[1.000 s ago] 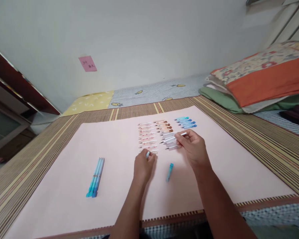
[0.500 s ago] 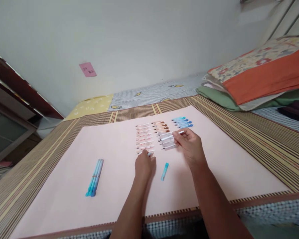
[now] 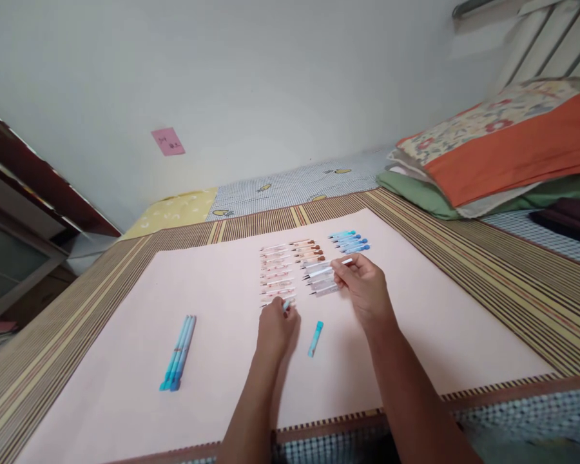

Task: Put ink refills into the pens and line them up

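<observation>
My left hand (image 3: pixel 274 325) is closed on a small light-blue piece (image 3: pixel 287 305) at the near end of a column of pink-patterned pens (image 3: pixel 276 276). My right hand (image 3: pixel 366 290) pinches a white pen (image 3: pixel 338 265) just above several grey-clear pens (image 3: pixel 323 283). Behind these lie several brown-ended pens (image 3: pixel 309 251) and, further right, blue-ended pens (image 3: pixel 352 243). Between my forearms a turquoise cap (image 3: pixel 315 339) rests on the pale pink sheet (image 3: pixel 222 361). Three blue pens (image 3: pixel 178 352) lie side by side at the left.
The sheet lies on a striped mat (image 3: pixel 488 290). Folded bedding with an orange border (image 3: pixel 512 161) is piled at the back right. A pink note (image 3: pixel 168 141) sticks to the wall (image 3: pixel 270 84) behind.
The camera view has shifted slightly. Both hands stay near the same pens, and the light-blue piece in my left hand shows more clearly and looks more upright.
</observation>
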